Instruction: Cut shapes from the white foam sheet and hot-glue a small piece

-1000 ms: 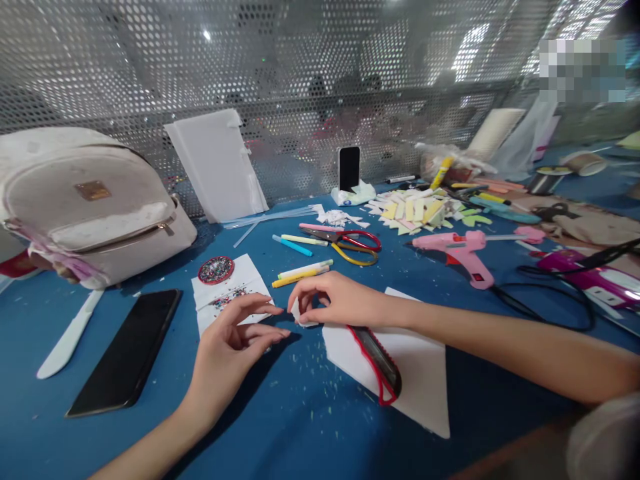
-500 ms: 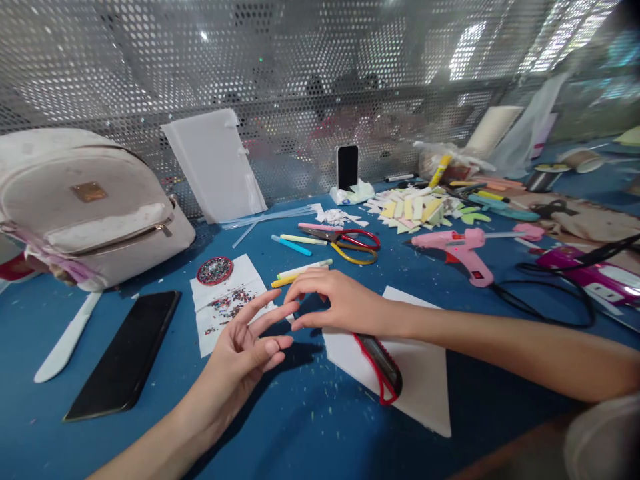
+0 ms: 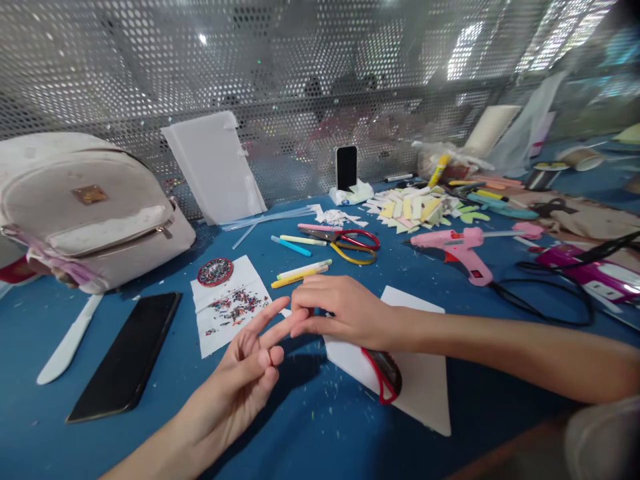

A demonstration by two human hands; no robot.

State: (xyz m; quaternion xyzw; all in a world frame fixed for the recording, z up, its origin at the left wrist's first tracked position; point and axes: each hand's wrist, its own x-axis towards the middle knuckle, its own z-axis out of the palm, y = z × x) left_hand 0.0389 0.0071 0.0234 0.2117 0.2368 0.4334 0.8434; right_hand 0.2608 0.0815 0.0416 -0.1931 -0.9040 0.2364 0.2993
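My left hand is palm up above the blue table, holding nothing. Its index and middle fingers stretch out while the thumb rests against the curled ring finger. My right hand pinches the tip of the left middle finger between thumb and fingers. Whether anything tiny sits in that pinch is hidden. Under the right wrist, a red and black box cutter lies on white paper, partly covered by the hand. Left of the fingertips, a paper sheet carries colourful bits and a round red-rimmed piece.
Scissors and several markers lie ahead. A pink glue gun with a trailing cord is on the right, beyond it a pile of paper strips. At left are a phone, a white knife and a backpack.
My right hand has closed its thumb and fingers onto the left middle fingertip. My left thumb has come down against the ring finger.
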